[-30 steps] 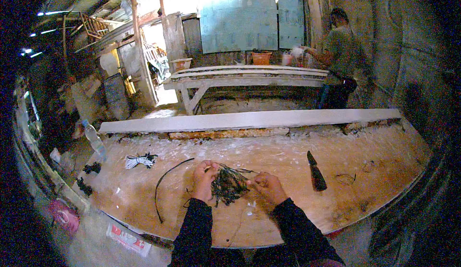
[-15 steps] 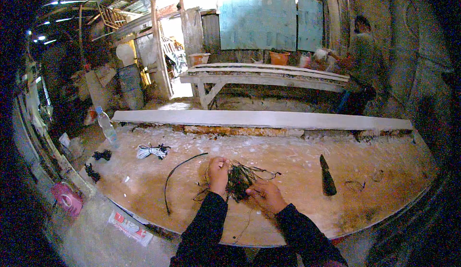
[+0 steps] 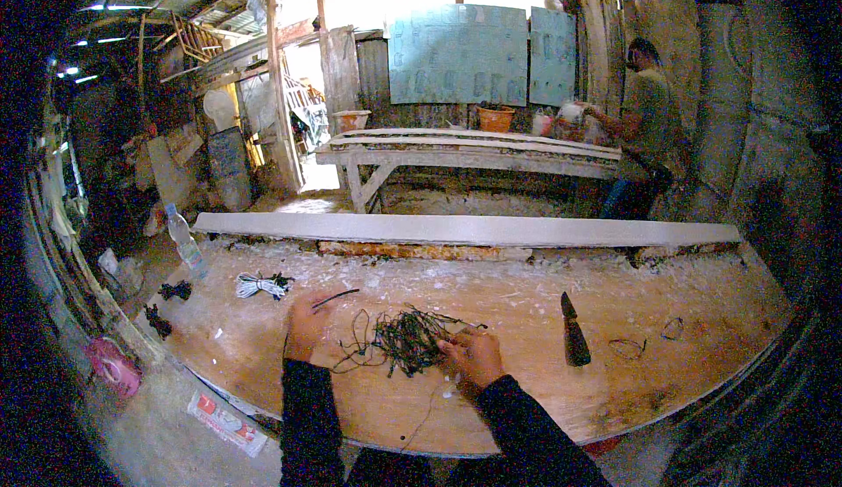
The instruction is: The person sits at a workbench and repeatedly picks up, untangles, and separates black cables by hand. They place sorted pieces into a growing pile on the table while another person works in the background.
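A loose tangle of thin dark cords [image 3: 408,340] lies at the middle of the wooden tabletop. At its right edge, my right hand [image 3: 474,355] pinches some strands between thumb and fingers. My left hand [image 3: 305,322] is apart from the bundle, with its fingers closed at a thicker curved black cord [image 3: 338,296]. One end of that cord sticks out beyond the fingers; my hand and sleeve hide most of the rest. Right of the tangle lies a knife [image 3: 574,334] with a dark handle, its tip pointing away from me.
A white-and-black cord bundle [image 3: 263,285] and small black bundles [image 3: 175,290] lie at left, near a clear plastic bottle [image 3: 186,241]. Thin loops [image 3: 628,347] lie right of the knife. A long white board [image 3: 465,228] borders the far edge. Another person [image 3: 647,119] works beyond, beside a bench [image 3: 482,156].
My left hand has let go of the tangle and moved left onto the curved black cord. My right hand stays at the tangle, which looks more spread. The view has shifted slightly.
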{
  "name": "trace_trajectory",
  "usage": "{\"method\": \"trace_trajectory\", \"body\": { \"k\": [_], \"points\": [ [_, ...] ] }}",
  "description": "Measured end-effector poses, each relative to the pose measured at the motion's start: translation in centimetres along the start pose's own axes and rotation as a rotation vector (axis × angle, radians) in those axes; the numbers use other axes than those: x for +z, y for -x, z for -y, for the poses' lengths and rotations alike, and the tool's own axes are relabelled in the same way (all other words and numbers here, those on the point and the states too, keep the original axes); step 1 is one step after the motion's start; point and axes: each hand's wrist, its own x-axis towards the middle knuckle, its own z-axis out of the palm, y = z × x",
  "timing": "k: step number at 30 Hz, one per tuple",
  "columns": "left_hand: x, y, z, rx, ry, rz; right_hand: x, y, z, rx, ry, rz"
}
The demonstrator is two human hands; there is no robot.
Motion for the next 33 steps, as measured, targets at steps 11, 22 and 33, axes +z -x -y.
{"method": "trace_trajectory", "body": {
  "k": [11,22,33],
  "points": [
    [-1.9,0.5,8.0,-0.069,-0.673,-0.279,-0.9,0.1,0.0,0.068,0.12,-0.034],
    [-3.0,-1.6,5.4,-0.027,-0.124,-0.255,-0.6,-0.3,-1.3,0.308,-0.135,-0.301],
    [9.1,3.5,-13.8,-0.203,0.902,0.48,-0.3,-0.9,-2.0,0.329,-0.675,-0.213]
  ]
}}
